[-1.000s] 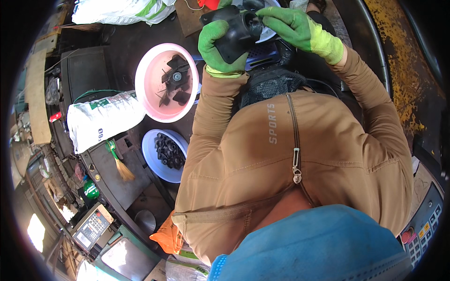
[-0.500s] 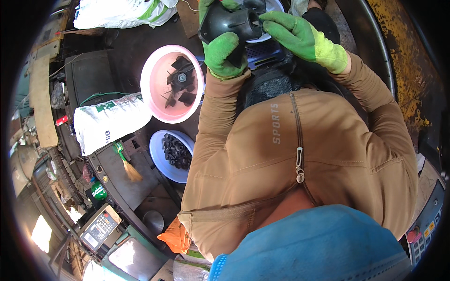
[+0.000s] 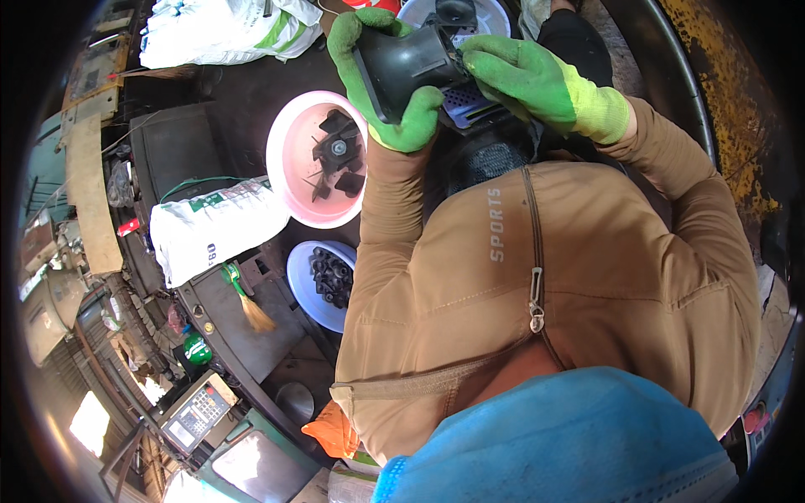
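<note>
Both my hands wear green gloves and work at the top of the view. My left hand (image 3: 394, 109) is wrapped round a black plastic funnel-shaped part (image 3: 411, 67), its broad flared end against my palm and its narrower neck pointing right. My right hand (image 3: 532, 80) is at the neck's rim with fingers pressed together. What its fingertips pinch, if anything, is hidden. Beyond the part, a pale basin (image 3: 495, 25) holds another black plastic piece (image 3: 455, 12). A blue perforated basket (image 3: 463, 111) shows below the part.
On my left stand a pink basin (image 3: 289, 180) with black fan-blade parts (image 3: 337, 147) and a pale blue basin (image 3: 303, 289) of small black pieces. White sacks (image 3: 218, 226), a small broom (image 3: 251, 310) and a keypad panel (image 3: 199, 417) lie further left. A rusty yellow surface (image 3: 729, 101) borders the right.
My left hand has turned the black funnel-shaped part, so its broad end shows more. My right hand has stayed at the neck, shifting slightly down. The whole view has moved a little.
</note>
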`<state>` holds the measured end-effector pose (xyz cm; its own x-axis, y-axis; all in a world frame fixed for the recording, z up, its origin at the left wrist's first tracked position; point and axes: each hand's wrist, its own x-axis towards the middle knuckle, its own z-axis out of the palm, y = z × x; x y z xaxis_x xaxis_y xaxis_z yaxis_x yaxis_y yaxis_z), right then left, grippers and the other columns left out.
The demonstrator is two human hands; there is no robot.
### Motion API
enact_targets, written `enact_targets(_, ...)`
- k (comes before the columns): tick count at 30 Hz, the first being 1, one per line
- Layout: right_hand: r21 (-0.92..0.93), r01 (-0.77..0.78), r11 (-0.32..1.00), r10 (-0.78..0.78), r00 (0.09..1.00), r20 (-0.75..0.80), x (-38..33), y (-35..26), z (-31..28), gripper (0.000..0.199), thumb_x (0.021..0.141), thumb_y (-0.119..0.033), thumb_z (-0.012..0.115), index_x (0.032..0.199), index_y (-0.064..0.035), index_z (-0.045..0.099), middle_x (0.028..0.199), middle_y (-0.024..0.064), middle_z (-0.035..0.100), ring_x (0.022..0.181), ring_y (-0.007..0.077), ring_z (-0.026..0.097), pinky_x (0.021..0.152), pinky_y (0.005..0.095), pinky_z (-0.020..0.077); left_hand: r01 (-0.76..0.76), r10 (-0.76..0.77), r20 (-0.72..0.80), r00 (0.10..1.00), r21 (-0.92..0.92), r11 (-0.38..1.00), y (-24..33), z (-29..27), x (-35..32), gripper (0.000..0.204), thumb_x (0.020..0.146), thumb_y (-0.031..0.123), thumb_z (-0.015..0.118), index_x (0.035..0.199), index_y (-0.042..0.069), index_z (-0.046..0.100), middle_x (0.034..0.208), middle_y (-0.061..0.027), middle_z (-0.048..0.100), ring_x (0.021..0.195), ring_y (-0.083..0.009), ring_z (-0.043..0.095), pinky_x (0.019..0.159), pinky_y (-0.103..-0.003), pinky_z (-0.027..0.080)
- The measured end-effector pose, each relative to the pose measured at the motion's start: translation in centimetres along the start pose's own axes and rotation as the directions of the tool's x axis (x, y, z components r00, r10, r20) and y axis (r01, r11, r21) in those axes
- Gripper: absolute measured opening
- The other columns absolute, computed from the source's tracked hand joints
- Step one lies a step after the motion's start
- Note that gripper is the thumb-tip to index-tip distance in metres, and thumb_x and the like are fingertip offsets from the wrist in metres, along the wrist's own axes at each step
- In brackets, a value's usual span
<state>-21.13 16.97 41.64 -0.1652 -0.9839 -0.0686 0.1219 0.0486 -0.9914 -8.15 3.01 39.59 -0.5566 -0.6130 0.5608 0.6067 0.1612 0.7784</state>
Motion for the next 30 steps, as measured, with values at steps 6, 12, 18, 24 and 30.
enact_targets(6, 0.299, -0.176, 0.938, 0.154, 0.984, 0.094, -0.6, -1.7, 0.7, 0.029, 0.104, -0.033, 0.047, 0.107, -0.0057, 0.056, 0.059, -0.0051, 0.04, 0.042, 0.0044, 0.033, 0.039, 0.0207, 0.025, -0.398, 0.286, 0.308, 0.907, 0.41, 0.821, -0.5, -2.2, 1.0, 0.092, 0.078, 0.039, 0.08, 0.145, 0.009, 0.025, 0.123, -0.0086, 0.051, 0.106, -0.0221, 0.053, 0.085, -0.035, 0.052)
enact_targets(12, 0.671, -0.517, 0.531, -0.011, 0.788, 0.616, -1.3, -2.8, 0.0, 0.034, 0.105, -0.038, 0.042, 0.11, -0.0078, 0.057, 0.061, -0.0038, 0.045, 0.035, 0.0071, 0.028, 0.036, 0.0234, 0.0255, -0.612, 0.261, 0.575, 0.775, 0.582, 0.536, -2.8, -3.7, 2.1, 0.08, 0.068, 0.038, 0.081, 0.132, 0.004, 0.046, 0.121, -0.0178, 0.051, 0.1, -0.0311, 0.054, 0.086, -0.042, 0.048)
enact_targets(18, 0.945, 0.042, 0.325, -0.407, 0.908, 0.099, 5.4, -0.8, -7.9, 0.024, 0.105, -0.021, 0.044, 0.109, 0.0013, 0.052, 0.07, -0.0037, 0.034, 0.054, 0.0062, 0.034, 0.054, 0.0228, 0.0321, 0.056, -0.116, -0.102, 0.988, -0.462, 0.885, -4.1, -4.5, 0.3, 0.075, 0.078, 0.031, 0.071, 0.142, 0.007, 0.041, 0.131, -0.0188, 0.055, 0.114, -0.0338, 0.06, 0.099, -0.047, 0.051)
enact_targets(24, 0.731, -0.177, 0.66, 0.254, 0.967, 0.005, 12.3, 14.3, -10.3, 0.035, 0.093, -0.035, 0.062, 0.114, -0.0067, 0.065, 0.081, 0.0008, 0.059, 0.065, 0.0127, 0.05, 0.055, 0.0261, 0.0404, 0.123, -0.392, -0.451, 0.802, -0.518, 0.846, 0.3, -7.1, -1.5, 0.051, 0.097, 0.041, 0.049, 0.136, 0.008, 0.052, 0.127, -0.0176, 0.062, 0.111, -0.0419, 0.063, 0.097, -0.058, 0.051)
enact_targets(30, 0.346, -0.381, 0.858, 0.415, 0.909, -0.029, 12.6, 19.0, -6.9, 0.027, 0.094, -0.025, 0.064, 0.116, -0.0092, 0.064, 0.07, -0.005, 0.05, 0.06, 0.0104, 0.049, 0.054, 0.0259, 0.0394, 0.146, 0.173, -0.519, 0.837, 0.516, 0.844, 3.8, -13.8, -8.6, 0.036, 0.093, 0.017, 0.059, 0.126, 0.002, 0.059, 0.119, -0.0102, 0.066, 0.109, -0.0217, 0.064, 0.096, -0.035, 0.052)
